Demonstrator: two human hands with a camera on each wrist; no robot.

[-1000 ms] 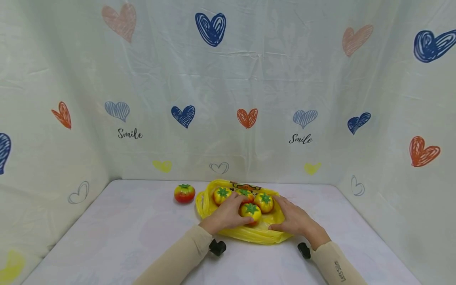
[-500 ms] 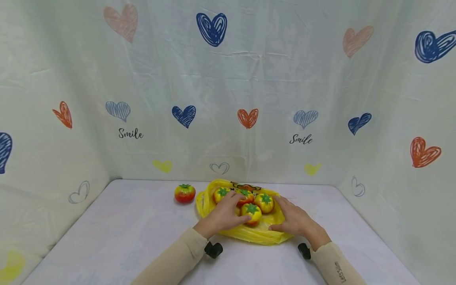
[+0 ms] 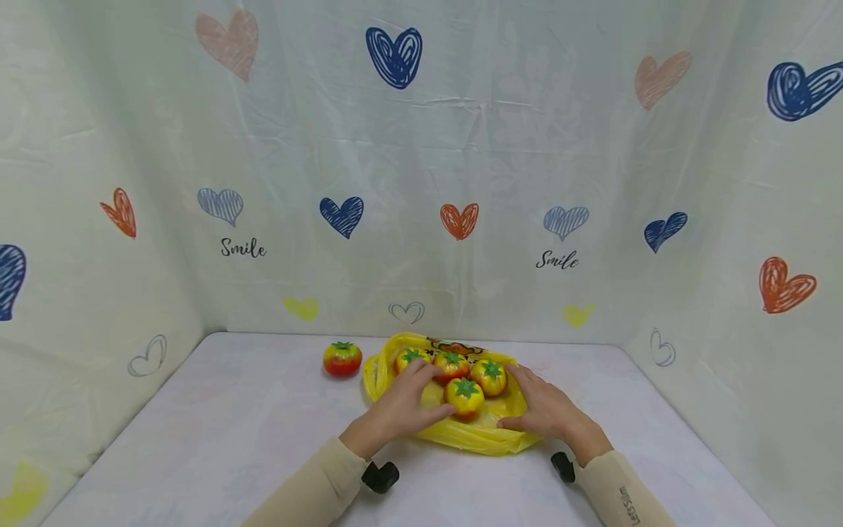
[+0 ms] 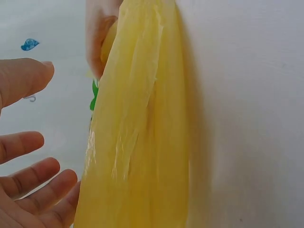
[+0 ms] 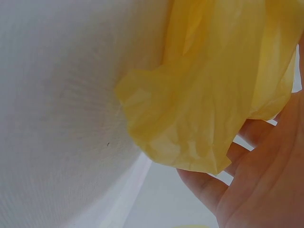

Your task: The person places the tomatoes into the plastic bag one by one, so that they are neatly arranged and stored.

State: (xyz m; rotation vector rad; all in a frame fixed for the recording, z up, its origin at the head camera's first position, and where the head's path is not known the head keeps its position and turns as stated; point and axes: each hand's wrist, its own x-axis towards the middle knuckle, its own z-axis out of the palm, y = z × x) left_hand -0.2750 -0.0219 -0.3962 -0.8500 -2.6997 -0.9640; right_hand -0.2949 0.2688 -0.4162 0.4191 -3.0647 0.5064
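Note:
A yellow plastic bag [image 3: 474, 439] lies spread open on the table, with several red-and-yellow tomatoes [image 3: 464, 399] with green tops inside its mouth. At the bag's left side, my left hand [image 3: 395, 410] hovers with fingers spread, holding nothing. Its thumb points toward the front tomato, and its fingers [image 4: 38, 183] show loose beside the bag in the left wrist view. My right hand [image 3: 553, 410] rests at the bag's right edge, thumb and fingers spread wide. In the right wrist view its fingers [image 5: 204, 185] are partly hidden behind the yellow plastic.
One more tomato [image 3: 342, 359] stands outside the bag at the back left of the white table [image 3: 250, 439]. A pale curtain [image 3: 408, 161] printed with hearts encloses the back and sides. Black wrist cameras [image 3: 380, 477] sit beneath both wrists.
My left hand has drawn back left and toward me, away from the front tomato, uncovering more of the tomatoes. The right hand, bag and tomatoes stay where they were.

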